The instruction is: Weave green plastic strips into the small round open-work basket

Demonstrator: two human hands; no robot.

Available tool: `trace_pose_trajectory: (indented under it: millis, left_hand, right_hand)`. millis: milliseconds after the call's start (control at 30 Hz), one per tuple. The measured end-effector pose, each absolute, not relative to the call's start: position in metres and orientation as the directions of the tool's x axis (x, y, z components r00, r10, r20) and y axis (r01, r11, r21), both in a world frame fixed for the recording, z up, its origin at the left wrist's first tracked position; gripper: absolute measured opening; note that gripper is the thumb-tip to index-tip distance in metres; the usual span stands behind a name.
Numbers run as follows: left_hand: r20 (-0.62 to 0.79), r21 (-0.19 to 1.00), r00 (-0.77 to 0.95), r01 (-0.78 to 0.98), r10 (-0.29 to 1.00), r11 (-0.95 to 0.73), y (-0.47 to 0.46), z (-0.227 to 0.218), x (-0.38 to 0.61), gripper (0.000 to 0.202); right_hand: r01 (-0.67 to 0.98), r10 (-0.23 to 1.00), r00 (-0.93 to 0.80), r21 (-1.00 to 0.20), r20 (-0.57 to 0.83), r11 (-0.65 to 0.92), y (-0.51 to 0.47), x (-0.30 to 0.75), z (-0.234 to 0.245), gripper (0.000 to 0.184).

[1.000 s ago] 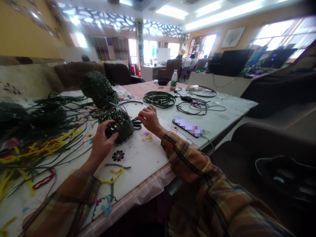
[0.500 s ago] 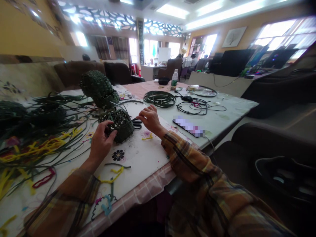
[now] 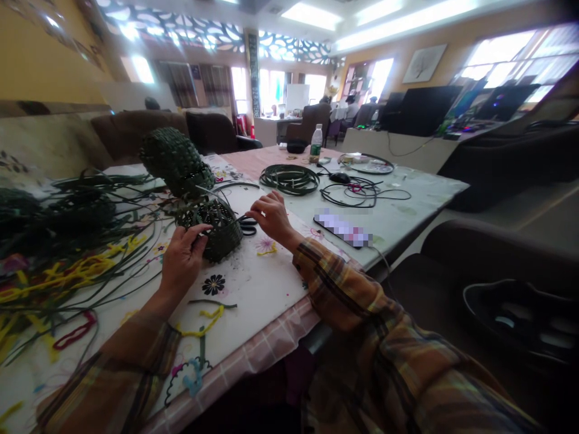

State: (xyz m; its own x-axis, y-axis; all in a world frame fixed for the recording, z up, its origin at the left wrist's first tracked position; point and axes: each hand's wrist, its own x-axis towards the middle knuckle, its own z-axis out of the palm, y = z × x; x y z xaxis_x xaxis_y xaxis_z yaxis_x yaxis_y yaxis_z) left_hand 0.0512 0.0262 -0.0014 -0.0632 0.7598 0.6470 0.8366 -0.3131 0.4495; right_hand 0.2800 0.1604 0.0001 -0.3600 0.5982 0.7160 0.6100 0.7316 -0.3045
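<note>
A small dark green woven basket point(image 3: 222, 241) rests on the flowered white tabletop, with loose strips rising around its rim. My left hand point(image 3: 183, 259) holds its near left side, thumb and forefinger at the weave. My right hand point(image 3: 274, 218) is to the right of the basket, its thumb and fingers pinched on a thin dark green strip that runs toward the weave. Black looped handles, apparently of scissors point(image 3: 248, 226), lie beside the basket under that strip. Just behind stands a larger dark green woven piece point(image 3: 174, 160), tilted to the left.
Loose green strips and yellow fuzzy stems point(image 3: 85, 271) cover the table's left side. Farther back are a coil of green strip point(image 3: 289, 179), a bottle point(image 3: 316, 144), a mouse point(image 3: 340, 178) and a round tray point(image 3: 368, 164). A corded phone point(image 3: 341, 229) lies right of my hand.
The view has shifted slightly, moving everything a little left. My left thumb and forefinger have changed position at the basket's side. My right hand keeps its pinch on the strip.
</note>
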Motion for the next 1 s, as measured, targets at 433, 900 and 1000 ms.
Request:
trace_pose_trajectory:
  millis: [433, 900, 1000]
  left_hand:
    - [0.58, 0.612, -0.162, 0.734, 0.798, -0.295, 0.028, -0.005, 0.043, 0.039]
    - [0.564, 0.655, -0.17, 0.688, 0.808, -0.312, 0.026, 0.001, 0.048, 0.035]
    - [0.564, 0.651, -0.162, 0.691, 0.81, -0.315, 0.025, 0.004, 0.049, 0.031]
  right_hand:
    - [0.559, 0.589, -0.334, -0.349, 0.736, 0.752, 0.16, 0.285, 0.002, 0.031]
    - [0.544, 0.458, -0.3, -0.244, 0.837, 0.803, 0.136, 0.295, 0.029, 0.023]
    - [0.539, 0.397, -0.358, -0.16, 0.845, 0.827, 0.126, 0.295, 0.047, 0.02]
